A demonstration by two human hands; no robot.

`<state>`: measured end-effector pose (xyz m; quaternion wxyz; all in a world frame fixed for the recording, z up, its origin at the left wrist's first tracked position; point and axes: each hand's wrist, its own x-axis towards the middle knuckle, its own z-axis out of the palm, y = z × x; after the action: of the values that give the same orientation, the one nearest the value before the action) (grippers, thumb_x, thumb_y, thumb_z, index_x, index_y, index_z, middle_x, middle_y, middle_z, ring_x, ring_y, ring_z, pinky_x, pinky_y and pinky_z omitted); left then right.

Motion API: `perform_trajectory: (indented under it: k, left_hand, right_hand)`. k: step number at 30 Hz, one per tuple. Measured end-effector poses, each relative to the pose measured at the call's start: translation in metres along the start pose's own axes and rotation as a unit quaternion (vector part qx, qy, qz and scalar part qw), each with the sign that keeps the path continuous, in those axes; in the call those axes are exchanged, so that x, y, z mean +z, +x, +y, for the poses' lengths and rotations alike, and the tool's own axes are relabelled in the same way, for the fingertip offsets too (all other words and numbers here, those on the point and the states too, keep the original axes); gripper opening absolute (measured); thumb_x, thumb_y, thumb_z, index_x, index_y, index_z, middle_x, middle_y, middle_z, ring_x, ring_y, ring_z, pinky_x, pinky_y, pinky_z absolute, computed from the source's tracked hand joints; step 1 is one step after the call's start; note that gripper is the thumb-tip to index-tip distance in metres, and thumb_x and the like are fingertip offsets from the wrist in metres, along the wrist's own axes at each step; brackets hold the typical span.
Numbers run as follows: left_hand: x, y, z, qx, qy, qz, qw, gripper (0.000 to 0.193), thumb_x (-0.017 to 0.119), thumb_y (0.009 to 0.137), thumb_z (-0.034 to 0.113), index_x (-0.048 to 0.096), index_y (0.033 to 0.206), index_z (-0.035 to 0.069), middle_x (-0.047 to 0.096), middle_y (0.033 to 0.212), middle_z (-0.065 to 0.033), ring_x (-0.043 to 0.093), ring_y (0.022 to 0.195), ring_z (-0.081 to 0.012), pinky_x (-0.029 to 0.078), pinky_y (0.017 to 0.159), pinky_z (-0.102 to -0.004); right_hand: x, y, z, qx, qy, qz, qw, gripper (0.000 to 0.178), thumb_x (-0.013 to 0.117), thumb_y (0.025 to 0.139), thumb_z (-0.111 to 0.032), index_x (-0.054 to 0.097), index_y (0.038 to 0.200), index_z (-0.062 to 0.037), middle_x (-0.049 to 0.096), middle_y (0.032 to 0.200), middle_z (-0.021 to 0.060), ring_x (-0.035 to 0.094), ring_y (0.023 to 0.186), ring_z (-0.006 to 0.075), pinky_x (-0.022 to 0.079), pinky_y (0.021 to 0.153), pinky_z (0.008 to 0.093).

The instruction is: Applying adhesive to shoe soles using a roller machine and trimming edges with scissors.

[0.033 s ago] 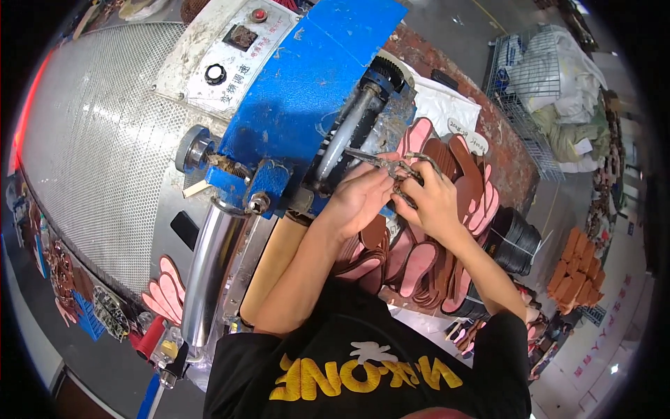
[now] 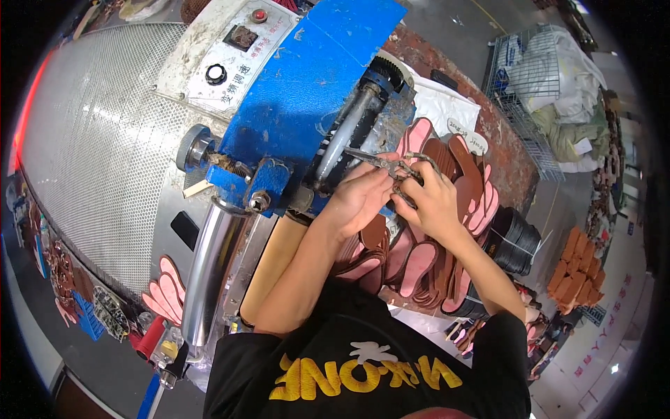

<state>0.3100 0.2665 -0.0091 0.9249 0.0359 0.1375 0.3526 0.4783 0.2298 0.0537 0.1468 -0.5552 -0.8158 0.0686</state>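
My right hand (image 2: pixel 433 199) is closed round the dark looped handles of a pair of scissors (image 2: pixel 373 158), which look wrapped in worn strips. The blades point left, and their tip reaches the grey roller (image 2: pixel 340 143) at the side of the blue machine (image 2: pixel 307 77). Close beside it, my left hand (image 2: pixel 363 197) has its fingers curled against the scissors near the pivot; part of the grip is hidden behind the fingers. Under and beyond both hands lie stacks of pink and brown insoles (image 2: pixel 419 262).
A perforated metal guard (image 2: pixel 105 140) spreads over the left. A shiny steel roller (image 2: pixel 209 279) and a tan roller (image 2: pixel 272 265) run beside my left forearm. Pink insoles (image 2: pixel 166 290) lie left of them. A wire cage cart (image 2: pixel 527 70) stands at the far right, near stacked brown pieces (image 2: pixel 577 269).
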Motion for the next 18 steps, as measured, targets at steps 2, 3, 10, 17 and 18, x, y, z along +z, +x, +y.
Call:
perform_trajectory:
  k: [2,3,10,17,18]
  left_hand:
    - [0.001,-0.002,0.003,-0.004,-0.002,-0.008,1.0,0.044,0.049,0.1,0.015,0.04,0.139,-0.003,0.052,0.134,-0.0158,0.048,0.127,-0.0246,0.034,0.11,-0.0393]
    - [0.002,-0.002,0.003,-0.001,-0.001,-0.008,1.0,0.044,0.049,0.1,0.015,0.04,0.139,-0.003,0.052,0.134,-0.0158,0.048,0.127,-0.0246,0.034,0.11,-0.0393]
    - [0.021,0.002,0.008,0.008,0.024,-0.127,0.992,0.037,0.052,0.099,0.019,0.048,0.131,0.001,0.055,0.129,-0.0108,0.049,0.124,-0.0198,0.036,0.107,-0.0358]
    - [0.016,0.02,-0.002,0.0,-0.069,0.026,0.997,0.027,0.053,0.101,0.029,0.059,0.118,0.009,0.062,0.119,-0.0058,0.054,0.114,-0.0178,0.04,0.102,-0.0347]
    - [0.022,0.022,-0.004,-0.004,-0.062,0.055,0.997,0.029,0.051,0.101,0.031,0.059,0.118,0.009,0.062,0.12,-0.0066,0.056,0.113,-0.019,0.043,0.1,-0.0351]
  right_hand:
    - [-0.003,0.0,-0.004,0.003,-0.012,-0.011,1.0,0.024,0.071,0.076,-0.027,0.061,0.089,-0.0093,0.057,0.105,0.0112,0.062,0.086,0.0294,0.051,0.067,0.0402]
    - [-0.005,-0.001,-0.007,0.008,-0.025,-0.022,0.999,0.026,0.073,0.075,-0.026,0.061,0.093,-0.0106,0.057,0.106,0.0099,0.063,0.088,0.0278,0.051,0.068,0.0398]
    - [-0.032,0.007,-0.028,0.094,-0.039,-0.018,0.995,0.026,0.073,0.078,-0.027,0.059,0.093,-0.0093,0.053,0.101,0.0134,0.065,0.076,0.0298,0.053,0.059,0.0399]
    - [-0.04,0.028,-0.034,0.098,-0.155,-0.112,0.977,0.028,0.072,0.078,-0.028,0.06,0.092,-0.0079,0.058,0.104,0.0118,0.067,0.075,0.028,0.053,0.057,0.0388]
    - [-0.04,0.029,-0.035,0.101,-0.155,-0.114,0.976,0.028,0.072,0.078,-0.028,0.06,0.092,-0.0079,0.058,0.104,0.0118,0.067,0.075,0.028,0.053,0.057,0.0388]
